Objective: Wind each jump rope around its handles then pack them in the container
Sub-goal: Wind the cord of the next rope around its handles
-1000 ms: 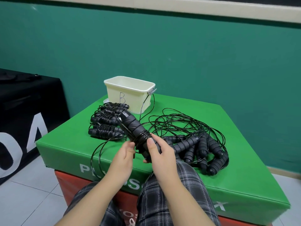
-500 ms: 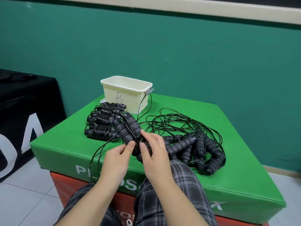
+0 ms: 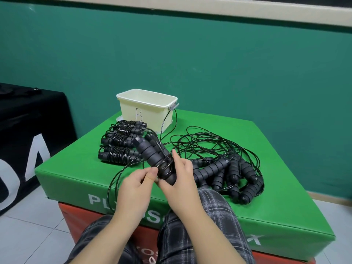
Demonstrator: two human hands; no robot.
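My right hand (image 3: 180, 176) grips a pair of black jump rope handles (image 3: 150, 156) held together over the green mat's front. A few turns of thin black cord sit around their lower end. My left hand (image 3: 137, 181) pinches the cord (image 3: 122, 173) beside the handles; a loop of it hangs past the mat's front edge. Three wound ropes (image 3: 119, 143) lie left of centre. A tangle of unwound ropes and handles (image 3: 226, 172) lies to the right. The cream container (image 3: 146, 111) marked B stands at the back.
The green mat (image 3: 266, 210) tops a red block, with my knees in plaid trousers against its front. A black covered stand (image 3: 28, 130) is at the left. White floor tiles lie below, and a green wall runs behind.
The handle pair has tilted a little, and more cord turns sit around its lower end. My left hand has moved the cord round beside the handles. The head camera has shifted slightly.
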